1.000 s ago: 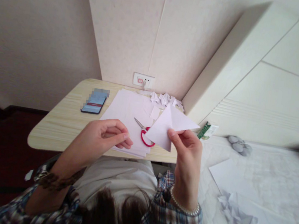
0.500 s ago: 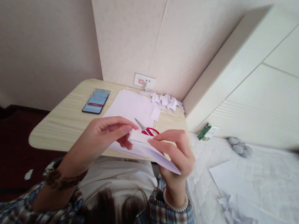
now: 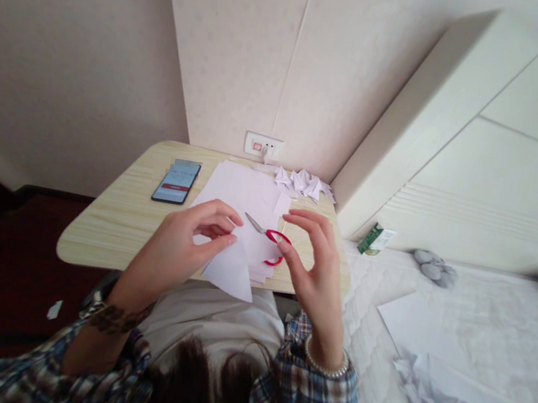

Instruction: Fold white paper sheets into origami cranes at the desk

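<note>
My left hand [image 3: 180, 245] pinches a folded white paper triangle [image 3: 232, 270] at its top corner, so the paper hangs over the near edge of the wooden table [image 3: 115, 219]. My right hand [image 3: 313, 262] hovers just right of it with fingers spread and holds nothing. Red-handled scissors [image 3: 271, 235] lie on a stack of white sheets [image 3: 240, 190] between the two hands.
A phone [image 3: 177, 181] lies at the table's left. Several folded paper pieces [image 3: 305, 183] sit by the wall socket [image 3: 263, 145]. A white headboard [image 3: 460, 142] stands right; the bed holds a green carton [image 3: 377, 239], loose sheets [image 3: 414, 314] and crumpled paper [image 3: 436, 401].
The paper passed from my right hand to my left. It was held up by the right, then gripped by both, and now hangs from the left while the right has let go and opened.
</note>
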`<state>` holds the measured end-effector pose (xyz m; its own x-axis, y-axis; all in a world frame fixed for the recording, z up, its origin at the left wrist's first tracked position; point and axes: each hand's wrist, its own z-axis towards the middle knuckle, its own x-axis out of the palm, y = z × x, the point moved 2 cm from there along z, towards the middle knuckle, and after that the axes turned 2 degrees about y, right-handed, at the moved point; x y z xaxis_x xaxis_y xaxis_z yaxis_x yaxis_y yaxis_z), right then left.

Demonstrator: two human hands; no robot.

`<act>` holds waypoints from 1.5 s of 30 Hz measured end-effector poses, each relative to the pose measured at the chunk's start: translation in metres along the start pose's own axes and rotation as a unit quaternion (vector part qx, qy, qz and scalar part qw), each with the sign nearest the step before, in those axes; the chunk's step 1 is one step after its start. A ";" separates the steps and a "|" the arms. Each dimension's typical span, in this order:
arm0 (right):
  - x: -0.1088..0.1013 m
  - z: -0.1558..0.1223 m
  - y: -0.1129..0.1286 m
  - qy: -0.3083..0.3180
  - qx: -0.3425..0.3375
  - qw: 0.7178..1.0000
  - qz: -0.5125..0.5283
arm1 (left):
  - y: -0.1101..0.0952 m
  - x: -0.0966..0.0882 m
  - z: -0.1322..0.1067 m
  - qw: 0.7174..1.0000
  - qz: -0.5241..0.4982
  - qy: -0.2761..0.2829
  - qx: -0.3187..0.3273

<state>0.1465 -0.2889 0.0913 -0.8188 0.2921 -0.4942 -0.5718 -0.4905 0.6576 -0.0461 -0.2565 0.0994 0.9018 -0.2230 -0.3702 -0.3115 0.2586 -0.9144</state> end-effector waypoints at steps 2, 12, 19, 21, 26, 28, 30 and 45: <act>0.007 0.001 -0.001 0.071 0.039 0.996 0.030 | 0.000 0.004 0.000 0.999 0.018 0.043 0.009; 0.019 0.000 0.002 0.040 0.177 0.970 0.165 | -0.001 0.010 0.000 0.997 -0.067 0.042 -0.024; 0.021 0.000 0.000 0.082 0.192 0.958 0.196 | -0.002 0.012 -0.003 0.995 -0.046 0.086 -0.031; 0.022 -0.001 0.001 0.057 0.201 0.955 0.209 | -0.003 0.012 -0.003 0.994 -0.070 0.064 -0.049; 0.025 -0.005 0.004 -0.038 0.221 0.939 0.261 | -0.002 0.019 -0.003 0.983 -0.160 -0.003 -0.088; 0.024 -0.006 0.005 -0.066 0.221 0.936 0.267 | -0.003 0.025 -0.005 0.974 -0.199 -0.007 -0.104; 0.023 -0.008 0.004 -0.081 0.219 0.934 0.271 | -0.003 0.029 -0.005 0.968 -0.223 -0.006 -0.112; 0.003 -0.011 -0.003 -0.239 0.174 0.928 0.227 | 0.001 0.019 -0.002 0.980 -0.157 0.042 -0.112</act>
<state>0.1461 -0.2961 0.0817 -0.8609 0.4911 0.1330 -0.0753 -0.3816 0.9213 -0.0301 -0.2621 0.0914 0.9386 -0.3382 -0.0683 -0.0892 -0.0468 -0.9949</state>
